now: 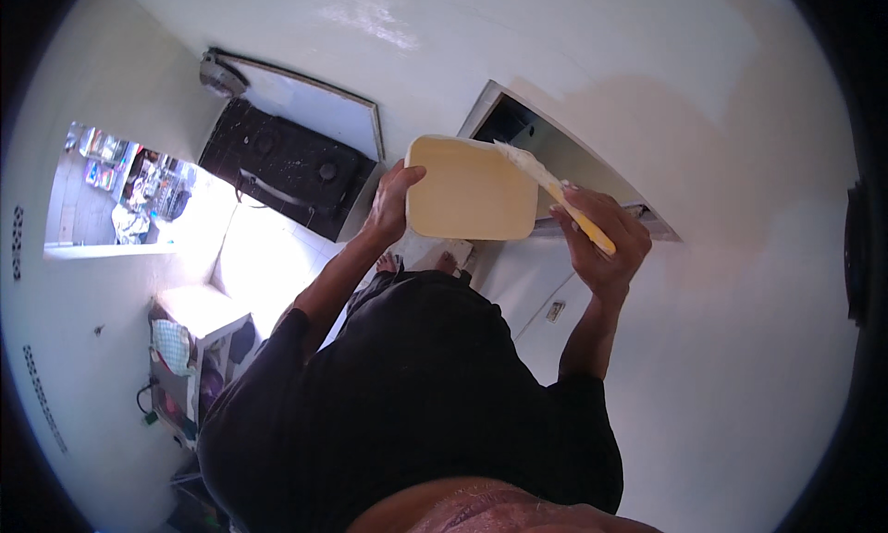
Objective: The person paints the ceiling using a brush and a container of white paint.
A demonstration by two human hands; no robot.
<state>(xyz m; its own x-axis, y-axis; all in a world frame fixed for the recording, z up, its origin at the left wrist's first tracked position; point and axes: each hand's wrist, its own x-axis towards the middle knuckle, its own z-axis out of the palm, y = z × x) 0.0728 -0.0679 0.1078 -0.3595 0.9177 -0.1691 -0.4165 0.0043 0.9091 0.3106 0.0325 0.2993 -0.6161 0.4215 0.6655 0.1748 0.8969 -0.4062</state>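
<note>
My left hand (396,200) grips a cream-coloured rectangular tub (472,196) with rounded corners by its left side, thumb over the rim. The tub's inside looks pale and even; whether liquid lies in it I cannot tell. In my right hand (610,242) is a paintbrush (555,189) with a yellow handle, its fingers wrapped round the handle. White covers the brush's head, which slants up and left over the tub's upper right corner. Whether it touches the rim is unclear.
A black two-burner stove (296,168) sits on the left below a framed panel (310,98). Behind the tub is a framed wall opening (583,154). White wall (703,145) surrounds it. At lower left stands a shelf unit (208,316). My bare feet (446,263) show below the tub.
</note>
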